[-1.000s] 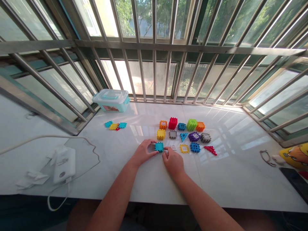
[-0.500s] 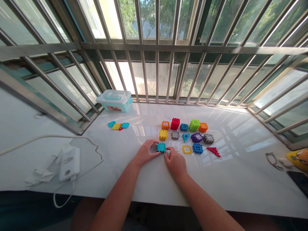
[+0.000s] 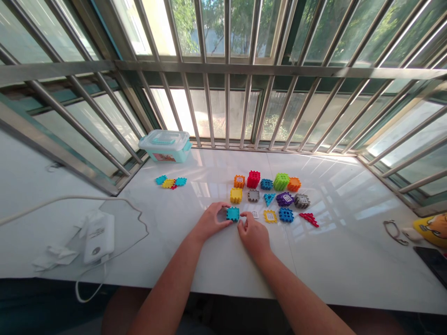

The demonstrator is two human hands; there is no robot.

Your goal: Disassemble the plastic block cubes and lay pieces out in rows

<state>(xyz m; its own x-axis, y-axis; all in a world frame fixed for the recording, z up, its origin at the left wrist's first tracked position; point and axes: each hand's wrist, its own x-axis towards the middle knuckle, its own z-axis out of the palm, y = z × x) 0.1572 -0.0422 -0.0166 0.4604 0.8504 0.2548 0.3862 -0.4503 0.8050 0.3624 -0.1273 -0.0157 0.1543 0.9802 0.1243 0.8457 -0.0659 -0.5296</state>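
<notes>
A turquoise stack of notched square building tiles (image 3: 233, 214) sits low over the white tabletop between my hands. The thumb and fingers of my left hand (image 3: 213, 220) close around its left side. With fingers curled, my right hand (image 3: 254, 232) has its fingertips against the stack's right edge. Just past those fingertips lies a white tile (image 3: 255, 214), partly hidden. A yellow tile with a white grid (image 3: 270, 216) and a blue stack (image 3: 286, 215) continue that row. Behind my hands stand a yellow stack (image 3: 236, 195), a grey tile (image 3: 253, 195) and a blue triangle (image 3: 269, 199).
More sorted tiles include red (image 3: 253, 179), green (image 3: 281, 182) and purple (image 3: 285, 199) stacks. Turquoise, yellow and red pieces (image 3: 169, 184) lie at left. A lidded box (image 3: 165, 146) stands by the window bars. A white device with a cable (image 3: 99, 239) and a phone (image 3: 431, 263) flank the workspace.
The whole view shifts very slightly. Both hands and the turquoise stack stay in nearly the same place, with no tile visibly moved.
</notes>
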